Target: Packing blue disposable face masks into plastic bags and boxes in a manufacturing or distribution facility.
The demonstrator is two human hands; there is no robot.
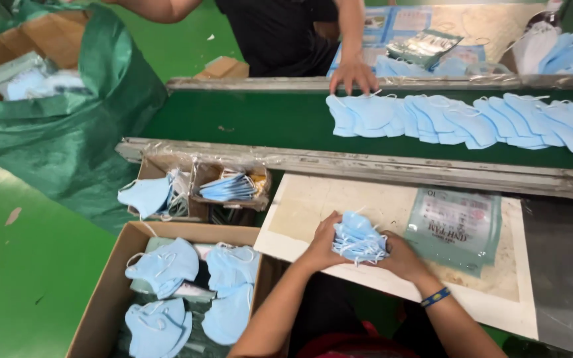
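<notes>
A big cardboard box (104, 292) sits low on the left, and it holds loose light blue face masks (165, 264) lying in soft heaps. Just above it stands a smaller cardboard box (201, 174) with two parts: the left part has one blue mask (144, 195) hanging over the edge, and the right part has a flat pile of folded masks (229, 188). At the top left, a brown box (8, 46) lined with a green bag (81, 126) holds clear packets with pale things inside. The left hand (321, 241) and the right hand (400, 257) are pressed together around a small stack of blue masks (357, 238). Both hands have their fingers curled and grip the stack from each side, with white ear loops poking out between them. The stack is held just over a pale board (313, 205) on the work table. A see-through green packet (455, 229) lies flat on the board, just to the right of the right hand. A blue band (436, 297) is on the right wrist. Behind the board runs a green belt (247, 122) with a long row of blue masks (459, 119) lying on it. Another person's hand (351, 74) rests spread open on the far rail, touching the end of that row.
</notes>
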